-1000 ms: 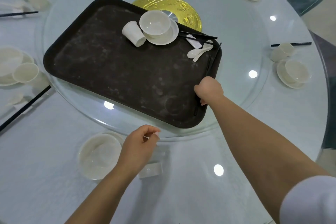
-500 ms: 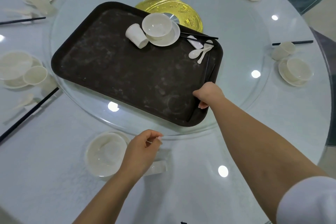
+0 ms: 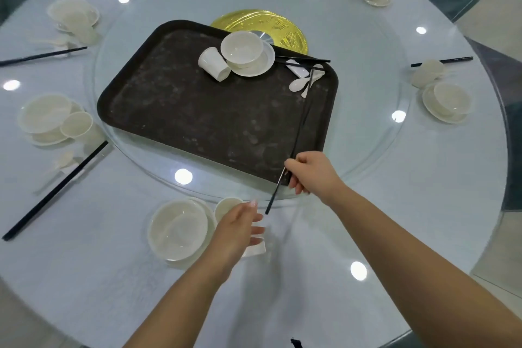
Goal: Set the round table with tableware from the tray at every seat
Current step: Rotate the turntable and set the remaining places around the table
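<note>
You see a dark brown tray [image 3: 197, 110] with pale speckles, black chopsticks [image 3: 299, 127], a creamy white bowl [image 3: 241, 48], a white cup [image 3: 213, 63] and white spoons [image 3: 299, 83] on it, a shiny gold disc [image 3: 282, 25] with raised patterns, a pale blue-white table [image 3: 310, 263].

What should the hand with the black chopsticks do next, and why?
Probably draw the chopsticks toward the near seat and lay them on the white rest. The right hand pinches them at the tray corner, their far ends still over the tray. That seat has a bowl and cup but no chopsticks.
</note>
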`<state>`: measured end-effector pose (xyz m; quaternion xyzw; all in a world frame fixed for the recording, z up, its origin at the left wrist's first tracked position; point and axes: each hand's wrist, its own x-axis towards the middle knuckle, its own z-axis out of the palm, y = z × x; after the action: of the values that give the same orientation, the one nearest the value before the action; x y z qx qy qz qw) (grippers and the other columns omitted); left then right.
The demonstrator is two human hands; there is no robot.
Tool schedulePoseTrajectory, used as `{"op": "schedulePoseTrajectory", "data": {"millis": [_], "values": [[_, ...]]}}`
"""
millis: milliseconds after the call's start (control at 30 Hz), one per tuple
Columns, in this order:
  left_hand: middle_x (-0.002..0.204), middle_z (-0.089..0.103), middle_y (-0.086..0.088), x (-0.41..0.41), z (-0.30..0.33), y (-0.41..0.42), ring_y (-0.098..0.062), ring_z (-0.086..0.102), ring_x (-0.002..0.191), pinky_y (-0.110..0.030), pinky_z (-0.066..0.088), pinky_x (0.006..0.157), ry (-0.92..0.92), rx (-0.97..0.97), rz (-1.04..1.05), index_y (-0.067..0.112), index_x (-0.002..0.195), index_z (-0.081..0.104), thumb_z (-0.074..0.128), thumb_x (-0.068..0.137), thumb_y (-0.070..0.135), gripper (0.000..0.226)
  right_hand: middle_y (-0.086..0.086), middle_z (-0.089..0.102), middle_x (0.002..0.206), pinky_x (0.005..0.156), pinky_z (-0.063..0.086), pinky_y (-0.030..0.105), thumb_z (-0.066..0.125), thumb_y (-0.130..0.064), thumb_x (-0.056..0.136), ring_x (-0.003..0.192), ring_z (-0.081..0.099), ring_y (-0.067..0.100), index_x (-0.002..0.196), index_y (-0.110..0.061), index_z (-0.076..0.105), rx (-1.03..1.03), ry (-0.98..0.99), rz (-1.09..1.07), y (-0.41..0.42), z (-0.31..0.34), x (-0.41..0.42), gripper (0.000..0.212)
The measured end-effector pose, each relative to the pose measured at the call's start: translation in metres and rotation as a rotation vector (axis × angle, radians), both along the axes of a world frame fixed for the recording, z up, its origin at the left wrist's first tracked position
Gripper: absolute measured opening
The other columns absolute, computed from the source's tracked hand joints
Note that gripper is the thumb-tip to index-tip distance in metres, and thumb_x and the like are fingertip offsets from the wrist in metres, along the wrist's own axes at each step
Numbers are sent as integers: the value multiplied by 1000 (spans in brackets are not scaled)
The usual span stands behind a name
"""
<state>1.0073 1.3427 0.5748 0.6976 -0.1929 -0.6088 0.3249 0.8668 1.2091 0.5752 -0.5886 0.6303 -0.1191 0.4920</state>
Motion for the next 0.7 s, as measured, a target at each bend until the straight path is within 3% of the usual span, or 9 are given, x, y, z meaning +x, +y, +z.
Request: {"op": "schedulePoseTrajectory", "data": {"millis": [133,233,367,533,700], "values": [[100,73,3,-8,12,3,-20,75,78,-25,57,61,132,-13,11,28,108,60,43,103,36,20,2,64,51,39,40,18,57,-20,94,41,59,13,64,-10,53,13,-57,86,34,13,15,32],[91,76,4,-9,17,14,-19,75,79,-20,56,59,132,-98,14,23,107,65,45,103,28,21,1,65,54,40,41,17,56,-22,96,43,60,12,69,-10,55,25,-89,126,52,19,24,30],[96,75,1,-6,19,29,-16,74,87,-22,58,71,106,-135,-9,17,107,68,41,104,24,29,3,65,55,42,42,18,56,-27,97,44,59,13,72,-8,60,43,-165,156,76,24,28,31],[82,75,-6,3,24,45,-13,72,81,-20,56,73,105,-233,-85,-2,101,65,37,105,16,33,6,62,53,40,39,21,59,-26,95,43,55,17,61,-14,61,112,-279,147,105,25,26,36],[87,74,-16,9,25,58,-24,73,89,-28,58,84,151,-263,-108,-1,101,65,38,105,17,32,3,57,50,40,35,20,60,-28,94,41,48,14,65,-13,64,122,-345,57,129,25,26,33]]}}
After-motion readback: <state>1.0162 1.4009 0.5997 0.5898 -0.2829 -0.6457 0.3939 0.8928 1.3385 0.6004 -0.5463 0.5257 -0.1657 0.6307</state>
